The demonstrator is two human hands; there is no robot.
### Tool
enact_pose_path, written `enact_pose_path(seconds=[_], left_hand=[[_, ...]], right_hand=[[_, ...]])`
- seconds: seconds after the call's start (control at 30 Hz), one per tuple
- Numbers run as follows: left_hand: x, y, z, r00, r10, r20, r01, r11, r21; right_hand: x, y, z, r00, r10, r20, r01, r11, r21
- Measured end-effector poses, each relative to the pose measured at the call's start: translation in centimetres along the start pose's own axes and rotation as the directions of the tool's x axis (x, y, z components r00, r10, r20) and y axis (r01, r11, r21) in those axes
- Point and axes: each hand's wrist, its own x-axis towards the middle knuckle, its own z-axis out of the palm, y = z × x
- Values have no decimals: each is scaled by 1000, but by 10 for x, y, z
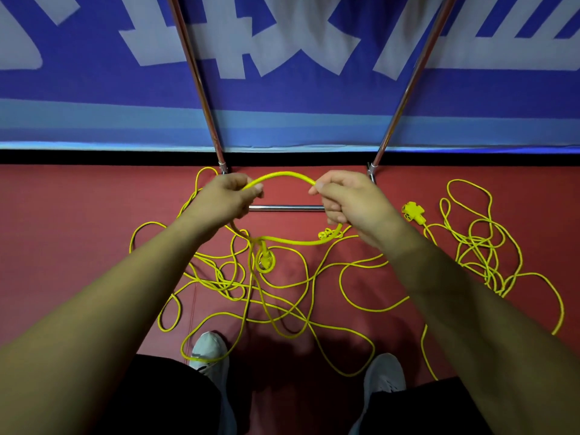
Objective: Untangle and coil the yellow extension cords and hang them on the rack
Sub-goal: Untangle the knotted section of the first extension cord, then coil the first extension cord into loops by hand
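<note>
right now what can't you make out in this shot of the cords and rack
Rack: head view, top cut off by the upper edge; only two poles and the base bar show.
Floor tangle: head view, cord count unclear; forearms and overlapping loops hide parts.
Held cord: head view, fingers cover the stretches inside the grip of the left hand and right hand.
Plug end: head view, pins too small to see.

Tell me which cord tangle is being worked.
The centre tangle: left hand and right hand grip a loop from it. The right tangle, by the socket block, lies untouched.
</note>
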Motion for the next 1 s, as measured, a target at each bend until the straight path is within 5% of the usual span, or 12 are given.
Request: enact_pose_path(seconds=[0.07,0.17,0.23,0.3,0.37,0.43,0.53,0.67,0.77,0.87,1.0], left_hand=[[0,2,0,996,82,-47,-84,995,-46],[-1,10,2,981,149,-124,-185,908,-376],[1,11,3,975,159,-158,-212,880,-425],[2,7,2,983,127,-131,-164,927,-337],[1,4,-2,997,71,-16,-71,996,-46],[-2,-3,-5,988,-73,134,26,946,323],[-2,-18,-8,944,-225,242,89,879,469],[5,-23,-19,985,-152,82,124,953,276],[4,-16,-23,998,-55,28,56,998,-2],[-4,1,-12,991,65,115,-47,987,-155],[-11,17,-1,970,110,215,-76,984,-161]], right_hand=[[-2,-1,-3,987,86,136,-91,995,35],[-7,3,1,950,127,286,-84,984,-159],[-8,2,3,940,101,326,-87,995,-57],[-7,-5,1,955,35,293,-96,976,197],[-2,-11,-7,986,-22,164,-32,946,322],[1,-9,-14,999,-51,21,44,967,250],[2,3,-14,989,-88,-115,84,996,-38],[6,15,-15,981,-87,-173,41,967,-252],[5,21,-20,994,87,-60,-104,902,-419],[1,27,-18,979,190,67,-156,926,-344],[2,24,-4,999,4,41,2,988,-155]])
